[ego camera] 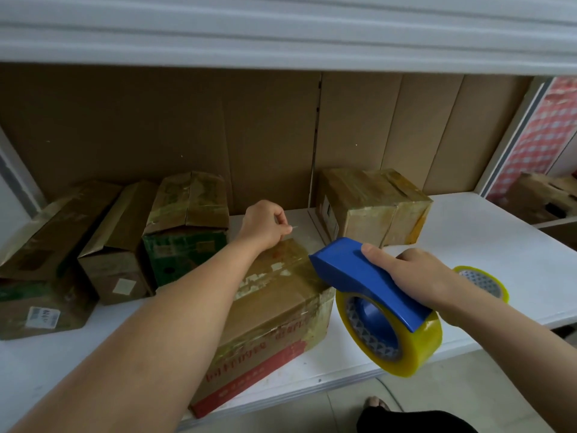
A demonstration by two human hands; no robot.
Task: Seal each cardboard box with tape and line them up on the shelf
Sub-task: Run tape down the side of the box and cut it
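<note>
A long cardboard box with a red printed band [274, 310] lies on the white shelf [487, 254] in front of me. My left hand [265, 225] reaches over its far end and pinches the free end of clear tape there. My right hand [412, 276] grips a blue tape dispenser [365, 279] loaded with a yellowish roll [406, 348], held just right of the box's near corner. Three taped boxes stand in a row at the left: [46, 251], [121, 245], [187, 223]. Another taped box [371, 207] sits at the back right.
A spare roll of clear tape [484, 281] lies on the shelf behind my right wrist. Brown cardboard sheets [218, 129] line the back of the shelf. An upper shelf edge [281, 35] hangs overhead. More boxes [543, 195] sit beyond the right upright.
</note>
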